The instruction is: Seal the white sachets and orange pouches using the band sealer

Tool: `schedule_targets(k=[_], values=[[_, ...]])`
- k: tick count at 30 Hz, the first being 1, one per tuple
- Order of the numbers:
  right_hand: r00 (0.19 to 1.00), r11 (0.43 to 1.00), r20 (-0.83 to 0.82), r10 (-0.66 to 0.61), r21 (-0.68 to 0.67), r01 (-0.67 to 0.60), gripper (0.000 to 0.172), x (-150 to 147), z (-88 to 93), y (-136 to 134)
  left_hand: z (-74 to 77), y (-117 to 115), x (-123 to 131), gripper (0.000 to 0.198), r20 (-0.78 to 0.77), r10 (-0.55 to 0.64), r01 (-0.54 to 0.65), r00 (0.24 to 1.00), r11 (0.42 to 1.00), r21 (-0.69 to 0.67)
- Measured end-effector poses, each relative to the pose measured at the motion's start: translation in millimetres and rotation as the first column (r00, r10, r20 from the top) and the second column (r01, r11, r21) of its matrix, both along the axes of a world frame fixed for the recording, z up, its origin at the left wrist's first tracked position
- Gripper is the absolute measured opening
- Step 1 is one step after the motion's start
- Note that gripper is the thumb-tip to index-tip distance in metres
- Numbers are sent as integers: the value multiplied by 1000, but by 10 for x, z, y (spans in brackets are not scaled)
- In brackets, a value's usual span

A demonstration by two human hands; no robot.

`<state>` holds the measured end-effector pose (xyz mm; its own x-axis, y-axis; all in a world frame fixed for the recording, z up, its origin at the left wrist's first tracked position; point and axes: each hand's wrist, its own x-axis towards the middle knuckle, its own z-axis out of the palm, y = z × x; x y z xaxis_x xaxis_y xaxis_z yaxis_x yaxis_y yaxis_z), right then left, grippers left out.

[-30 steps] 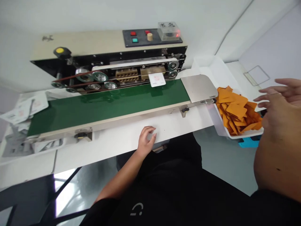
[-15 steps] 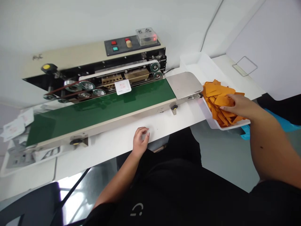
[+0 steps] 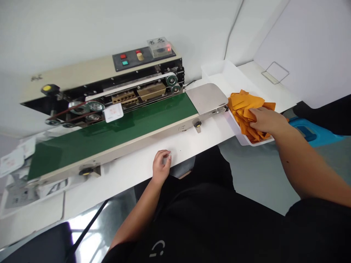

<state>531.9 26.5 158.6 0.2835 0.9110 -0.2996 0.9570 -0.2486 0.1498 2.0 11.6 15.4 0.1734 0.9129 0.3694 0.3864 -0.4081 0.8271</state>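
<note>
My left hand (image 3: 161, 165) rests at the front edge of the white table, fingers curled but apart from the thumb, holding nothing. At the right, my right hand (image 3: 264, 118) reaches into a pile of orange pieces (image 3: 241, 102) in a white bin (image 3: 237, 133), its fingers wrapped over some of them. A white packet with red print (image 3: 113, 112) sticks out from the rollers of a sealing machine (image 3: 82, 69), over its green belt (image 3: 142, 120).
A metal plate (image 3: 207, 98) ends the belt on the right. White packets (image 3: 12, 160) lie at the belt's left end, above a tray (image 3: 55, 191) of more packets. Something blue (image 3: 323, 133) is beyond my right forearm.
The white packet has moved left along the machine. My right hand has shifted within the orange pile, and its fingers sit deeper among the pieces. The whole view has shifted slightly.
</note>
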Motion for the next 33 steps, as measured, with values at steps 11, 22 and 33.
schedule_targets(k=[11, 22, 33], values=[[1000, 997, -26, -10, 78, 12, 73, -74, -91, -60, 58, -4, 28, 16, -22, -37, 37, 999, 999, 2], [999, 983, -16, -47, 177, 49, 53, -62, -135, -78, 55, -17, 17, 13, -29, -48, 48, 998, 999, -3], [978, 877, -121, -169, 435, 205, 54, 159, -154, -266, 37, -5, 32, 16, -82, -67, 69, 994, 998, 11]])
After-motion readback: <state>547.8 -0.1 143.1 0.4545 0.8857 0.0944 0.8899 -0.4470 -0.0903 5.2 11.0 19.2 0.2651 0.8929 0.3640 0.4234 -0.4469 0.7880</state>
